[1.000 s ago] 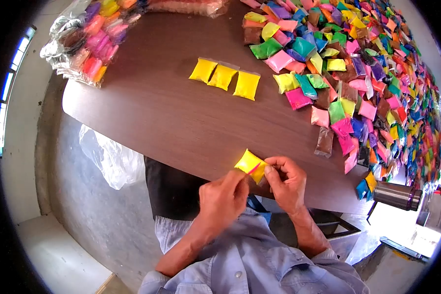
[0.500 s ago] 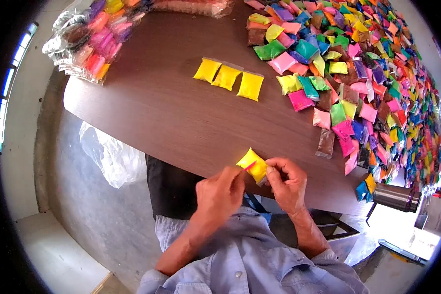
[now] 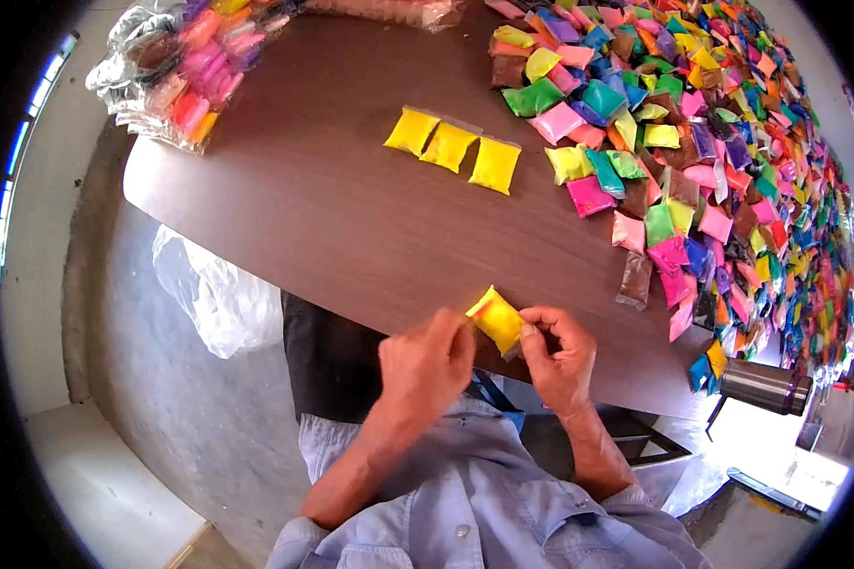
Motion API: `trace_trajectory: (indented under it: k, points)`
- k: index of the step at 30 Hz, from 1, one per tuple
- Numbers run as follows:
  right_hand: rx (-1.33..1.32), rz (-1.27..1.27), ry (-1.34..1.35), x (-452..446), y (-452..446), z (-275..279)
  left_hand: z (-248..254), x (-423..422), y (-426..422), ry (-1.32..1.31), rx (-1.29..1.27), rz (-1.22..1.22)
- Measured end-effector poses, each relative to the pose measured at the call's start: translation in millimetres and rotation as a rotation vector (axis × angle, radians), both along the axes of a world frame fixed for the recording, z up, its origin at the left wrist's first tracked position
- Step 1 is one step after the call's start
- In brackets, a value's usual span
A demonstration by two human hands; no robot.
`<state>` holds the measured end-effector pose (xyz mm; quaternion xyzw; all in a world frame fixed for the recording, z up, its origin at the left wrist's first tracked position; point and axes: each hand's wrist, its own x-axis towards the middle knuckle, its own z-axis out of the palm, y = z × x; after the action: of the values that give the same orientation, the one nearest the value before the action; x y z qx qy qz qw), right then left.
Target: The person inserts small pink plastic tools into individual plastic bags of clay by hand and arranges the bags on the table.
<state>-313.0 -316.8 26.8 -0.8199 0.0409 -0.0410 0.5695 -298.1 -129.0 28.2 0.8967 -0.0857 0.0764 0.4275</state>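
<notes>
left hand [image 3: 425, 360], lower centre: sits slightly higher than a second ago, blurred. fingertips drawn together by the packet's left corner; whether they pinch anything, cannot tell.

held yellow packet [image 3: 498, 321], just below frame centre, over the near table edge: a bright pink strip crossed it a second ago; now only a faint reddish streak [image 3: 484, 308] shows near its upper left edge. more of the yellow face is exposed than then.

right hand [image 3: 562, 356], lower centre-right: grip unchanged, thumb and forefinger closed on the packet's right edge.

any print on the packets: too small to tell.

surroundings, left to right. translucent plastic sheet [image 3: 213, 294] on the floor, left of frame. bundle of bagged colours [image 3: 185, 81], upper left, on the dark brown table [image 3: 285, 190]. long clear bag [image 3: 389, 9] with pinkish contents, cut by the top edge. three yellow packets [image 3: 449, 147] in a slanting row, upper centre; left two touch or nearly so. large heap of mixed-colour packets [image 3: 655, 123] fills the upper right; a brown packet [image 3: 636, 282] lies at its near edge. blue packet [image 3: 700, 373] and orange packet [image 3: 717, 357] beside a metal cylinder [image 3: 767, 387], lower right.

in the way: left fingers lie close against the packet's left corner, right thumb overlaps its right edge.
</notes>
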Motion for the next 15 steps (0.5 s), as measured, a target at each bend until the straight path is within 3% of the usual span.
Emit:
trace_trajectory:
  k: [3, 8, 15]
  points:
    - [-0.010, 0.007, -0.017, 0, 0, 1, -7, 11, 15, -0.024, 0.008, 0.140]
    - [-0.023, -0.005, -0.037, -1, 1, -3, 9, 3, 4, -0.007, -0.106, -0.026]
    - [-0.030, 0.014, -0.030, -3, -2, -1, -1, 7, 11, 0.031, 0.027, 0.056]
